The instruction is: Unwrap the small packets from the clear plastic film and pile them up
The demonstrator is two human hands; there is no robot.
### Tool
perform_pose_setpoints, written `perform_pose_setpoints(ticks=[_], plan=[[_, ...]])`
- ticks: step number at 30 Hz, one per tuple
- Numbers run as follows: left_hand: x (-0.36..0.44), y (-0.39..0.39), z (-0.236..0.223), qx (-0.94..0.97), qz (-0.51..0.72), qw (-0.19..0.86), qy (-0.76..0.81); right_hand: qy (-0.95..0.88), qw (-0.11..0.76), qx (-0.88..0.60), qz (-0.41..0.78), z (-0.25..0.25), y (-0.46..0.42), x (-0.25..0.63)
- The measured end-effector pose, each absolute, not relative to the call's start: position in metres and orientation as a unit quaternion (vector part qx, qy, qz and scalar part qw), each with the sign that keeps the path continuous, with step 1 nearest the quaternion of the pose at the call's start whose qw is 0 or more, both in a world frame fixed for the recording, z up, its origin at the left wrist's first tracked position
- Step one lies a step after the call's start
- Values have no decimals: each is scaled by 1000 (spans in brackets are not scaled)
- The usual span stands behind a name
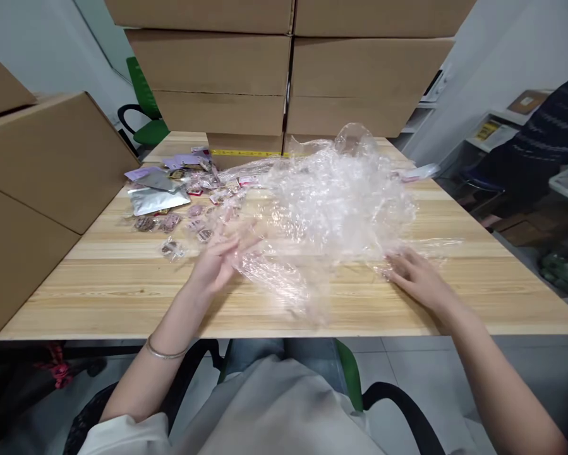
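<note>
A big crumpled sheet of clear plastic film (331,202) lies spread over the middle of the wooden table (122,297). My left hand (220,256) touches its left edge, fingers stretched out and a little blurred. At the film's right front corner my right hand (419,275) rests flat on the plastic, fingers extended. Left of the film lie several small packets (170,224) and a silver foil pouch (158,201).
Large cardboard boxes (288,69) are stacked at the table's far end, and more boxes (42,164) stand on the left. Another person in a dark striped top (544,139) sits at the right. A green chair (146,120) stands behind the table.
</note>
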State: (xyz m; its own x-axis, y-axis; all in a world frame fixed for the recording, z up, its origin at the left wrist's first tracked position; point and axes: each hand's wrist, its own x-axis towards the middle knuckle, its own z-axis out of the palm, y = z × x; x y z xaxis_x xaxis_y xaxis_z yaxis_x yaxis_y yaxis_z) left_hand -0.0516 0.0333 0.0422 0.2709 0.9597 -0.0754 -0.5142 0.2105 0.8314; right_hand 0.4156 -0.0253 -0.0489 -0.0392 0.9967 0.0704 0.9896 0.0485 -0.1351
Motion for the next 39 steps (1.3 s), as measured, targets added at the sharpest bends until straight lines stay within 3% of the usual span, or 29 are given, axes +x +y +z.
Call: perform_pose_setpoints(ticks=[4, 7, 9, 11, 15, 19, 21, 27, 30, 32, 34, 37, 39], plan=[[-55, 16, 14, 347, 451, 703, 426, -686, 64, -718, -98, -22, -23, 418], [-65, 6, 2, 370, 437, 668, 475, -667, 142, -706, -192, 15, -20, 374], [-73, 2, 1, 392, 429, 653, 485, -711, 219, -646, -169, 38, -9, 328], [-79, 1, 3, 422, 407, 650, 485, -783, 243, -566, -90, 52, 11, 279], [-85, 9, 4, 521, 340, 646, 442, -902, 151, -403, -45, 47, 71, 201], [-88, 21, -4, 578, 278, 608, 467, -889, 78, -437, -109, 15, 119, 185], [-93, 21, -8, 613, 254, 534, 524, -866, 54, -483, -119, -1, 129, 198], [-104, -3, 5, 692, 127, 158, 692, -840, 36, -528, -117, -26, 119, 265], [-98, -11, 15, 686, 143, 20, 713, -837, 35, -536, -104, -24, 113, 288], [-91, -9, 15, 736, 188, 22, 650, -838, 36, -535, -101, -15, 107, 292], [-83, -3, 8, 796, 193, 97, 566, -841, 59, -527, -109, -3, 98, 285], [-70, 10, -10, 838, 129, 222, 482, -847, 139, -505, -90, 15, 78, 254], [-63, 19, -21, 850, 83, 247, 457, -855, 197, -480, -24, 21, 68, 226]])
